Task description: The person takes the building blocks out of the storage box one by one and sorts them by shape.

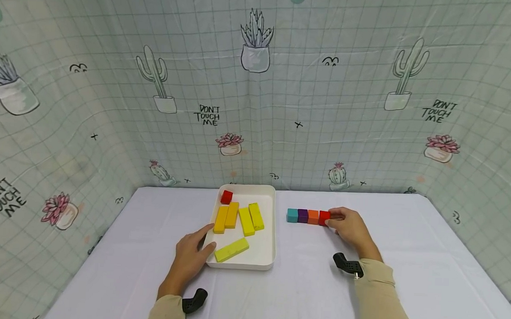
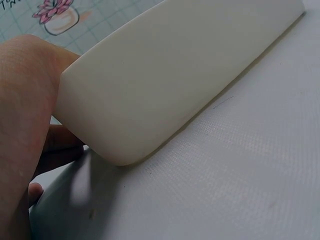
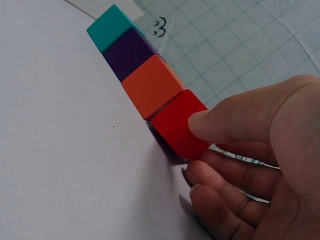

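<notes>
My left hand (image 1: 191, 252) grips the near left corner of a white tray (image 1: 259, 264), its thumb over the rim. In the left wrist view, the outer wall of the tray (image 2: 165, 75) shows, with other fingers beside it on the outside. My right hand (image 1: 352, 229) pinches a red cube (image 1: 323, 218) between thumb and fingers. This cube sits at the right end of a row, against an orange cube (image 3: 152, 87). Beyond that in the row come a purple cube (image 3: 130, 54) and a teal cube (image 3: 112, 25).
Inside the tray lie another red cube (image 1: 226, 197), two orange-yellow blocks (image 1: 220, 219), two yellow blocks (image 1: 246, 221) and a yellow-green block (image 1: 232, 250). The white-covered table (image 1: 305, 285) ends at a patterned cloth backdrop (image 1: 282, 132).
</notes>
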Demonstrator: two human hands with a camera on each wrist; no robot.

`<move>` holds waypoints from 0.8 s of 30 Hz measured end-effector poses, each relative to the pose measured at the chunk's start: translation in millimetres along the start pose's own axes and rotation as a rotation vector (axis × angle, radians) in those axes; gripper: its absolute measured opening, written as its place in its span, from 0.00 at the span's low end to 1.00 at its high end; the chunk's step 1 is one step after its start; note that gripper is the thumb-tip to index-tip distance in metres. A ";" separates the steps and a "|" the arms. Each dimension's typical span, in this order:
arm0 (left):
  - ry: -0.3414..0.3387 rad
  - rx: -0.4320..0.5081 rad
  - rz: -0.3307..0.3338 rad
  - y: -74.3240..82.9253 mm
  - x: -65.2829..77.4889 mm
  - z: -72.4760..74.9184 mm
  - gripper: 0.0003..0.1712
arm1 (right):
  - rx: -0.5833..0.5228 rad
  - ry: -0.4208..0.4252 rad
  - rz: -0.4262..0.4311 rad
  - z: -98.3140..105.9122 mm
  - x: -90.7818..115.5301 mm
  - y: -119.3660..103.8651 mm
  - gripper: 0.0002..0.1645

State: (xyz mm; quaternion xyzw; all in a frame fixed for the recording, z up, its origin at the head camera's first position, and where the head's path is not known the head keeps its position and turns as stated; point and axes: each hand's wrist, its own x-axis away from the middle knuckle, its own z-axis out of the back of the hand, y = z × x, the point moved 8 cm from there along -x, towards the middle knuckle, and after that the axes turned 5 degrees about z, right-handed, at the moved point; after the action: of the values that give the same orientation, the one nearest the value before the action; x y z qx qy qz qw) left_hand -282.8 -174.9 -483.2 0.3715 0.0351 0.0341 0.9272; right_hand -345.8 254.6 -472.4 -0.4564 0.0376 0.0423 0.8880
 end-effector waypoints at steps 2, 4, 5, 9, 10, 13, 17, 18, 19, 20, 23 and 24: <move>0.000 0.001 -0.008 0.5 -0.4 0.0 0.32 | 0.016 -0.001 0.008 -0.4 0.1 -1.1 0.25; -0.003 0.003 -0.002 0.2 -0.5 -0.4 0.32 | 0.033 -0.002 0.016 -0.7 0.2 -1.9 0.26; -0.003 0.001 -0.002 0.3 -0.5 -0.4 0.32 | 0.042 -0.003 0.020 -0.9 0.2 -2.2 0.26; -0.004 -0.006 0.003 0.1 0.0 -1.1 0.32 | 0.086 -0.004 0.033 -2.1 0.4 -2.6 0.26; -0.004 -0.008 -0.001 0.4 -0.1 -1.2 0.32 | 0.097 -0.003 0.036 -2.1 0.6 -2.9 0.26; -0.006 -0.009 -0.006 1.1 -0.2 -0.8 0.32 | 0.121 0.000 0.042 -2.0 0.7 -4.0 0.27; -0.010 -0.008 -0.009 0.5 -1.6 -1.0 0.32 | 0.135 -0.006 0.044 -2.5 0.4 -5.5 0.28; -0.011 -0.007 -0.008 0.2 -2.0 -1.2 0.32 | 0.138 -0.006 0.046 -2.7 0.1 -5.7 0.28; -0.010 -0.007 -0.010 -0.1 -2.3 -1.2 0.32 | 0.141 -0.007 0.046 -2.9 -0.2 -5.8 0.28; -0.009 -0.006 -0.010 -0.4 -2.8 -1.3 0.32 | 0.140 -0.007 0.045 -3.1 -0.8 -5.6 0.28; -0.007 -0.004 -0.012 -0.8 -3.2 -0.9 0.32 | 0.140 -0.004 0.044 -3.5 -2.3 -5.2 0.29; -0.006 -0.005 -0.012 -0.8 -3.0 -0.3 0.32 | 0.141 -0.004 0.043 -3.6 -2.7 -5.2 0.29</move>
State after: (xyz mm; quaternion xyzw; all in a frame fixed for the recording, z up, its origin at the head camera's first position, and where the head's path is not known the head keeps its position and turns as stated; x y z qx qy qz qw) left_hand -285.8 -175.5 -483.9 0.3691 0.0346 0.0275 0.9283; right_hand -348.0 248.6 -470.1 -0.3918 0.0486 0.0594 0.9169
